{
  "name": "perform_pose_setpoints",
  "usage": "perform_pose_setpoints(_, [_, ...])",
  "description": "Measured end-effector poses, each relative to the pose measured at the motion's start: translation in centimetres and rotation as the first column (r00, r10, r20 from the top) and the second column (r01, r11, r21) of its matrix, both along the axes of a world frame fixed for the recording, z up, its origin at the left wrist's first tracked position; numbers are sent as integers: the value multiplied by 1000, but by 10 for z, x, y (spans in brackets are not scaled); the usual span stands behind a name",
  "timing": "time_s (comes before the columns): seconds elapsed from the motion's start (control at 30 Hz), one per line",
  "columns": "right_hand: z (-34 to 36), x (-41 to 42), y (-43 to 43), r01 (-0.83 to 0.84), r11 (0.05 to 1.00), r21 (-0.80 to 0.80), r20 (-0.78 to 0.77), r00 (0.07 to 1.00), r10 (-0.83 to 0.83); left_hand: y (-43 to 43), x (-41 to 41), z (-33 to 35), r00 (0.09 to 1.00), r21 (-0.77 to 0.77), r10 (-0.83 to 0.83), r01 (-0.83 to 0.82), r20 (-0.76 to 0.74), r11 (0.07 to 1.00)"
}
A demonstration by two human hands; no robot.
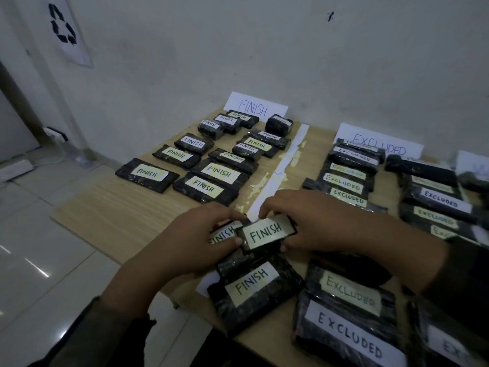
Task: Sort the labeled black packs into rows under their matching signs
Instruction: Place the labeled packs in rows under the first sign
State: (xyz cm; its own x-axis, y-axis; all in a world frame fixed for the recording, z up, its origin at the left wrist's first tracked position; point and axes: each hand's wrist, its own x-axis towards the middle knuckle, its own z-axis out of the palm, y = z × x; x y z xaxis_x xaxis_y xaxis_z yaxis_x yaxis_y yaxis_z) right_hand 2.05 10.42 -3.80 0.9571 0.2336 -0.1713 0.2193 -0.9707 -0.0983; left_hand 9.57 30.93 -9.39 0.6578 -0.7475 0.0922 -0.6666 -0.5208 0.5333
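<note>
Both hands hold a small black pack labeled FINISH (266,232) near the table's front middle. My left hand (194,241) grips its left end, thumb on the near edge. My right hand (315,221) pinches its right end. A second FINISH pack (221,232) lies partly under my left hand, and a larger FINISH pack (254,286) lies just in front. Under the FINISH sign (255,107) at the wall lie two rows of FINISH packs (209,173). Under the EXCLUDED sign (378,144) lie rows of EXCLUDED packs (344,181).
A white paper strip (280,165) runs down the wooden table (105,215) between the two groups. More EXCLUDED packs (349,324) crowd the front right. The table's left edge drops to a tiled floor (39,234). A power strip (16,169) lies by the wall.
</note>
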Motion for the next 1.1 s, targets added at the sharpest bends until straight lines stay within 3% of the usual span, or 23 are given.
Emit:
perform_pose_setpoints(0.27, [0, -2, -5, -10, 991, 131, 114, 993, -5, -14, -6, 7, 990, -106, 118, -109, 82, 988])
perform_pose_setpoints(0.4, [0, 2, 0, -46, 984, 170, 203, 979, 10, -7, -1, 18, 971, -199, 192, -218, -141, 955])
perform_pose_setpoints(0.53, [3, 12, 14, -121, 980, 159, 304, 950, 68, 10, 12, 29, 955, -230, 222, -265, -197, 937])
perform_pose_setpoints(0.77, [5, 41, 60, -210, 978, 0, 398, 897, 193, 51, 26, 43, 906, -313, 333, -405, -261, 859])
perform_pose_setpoints(0.97, [-8, 88, 112, -148, 989, 6, 367, 920, 136, 93, 43, 34, 800, -278, 596, -590, -73, 758])
perform_pose_setpoints(1.1, [-14, 115, 139, -130, 991, 18, 357, 927, 115, 118, 46, 19, 743, -85, 663, -658, 92, 748])
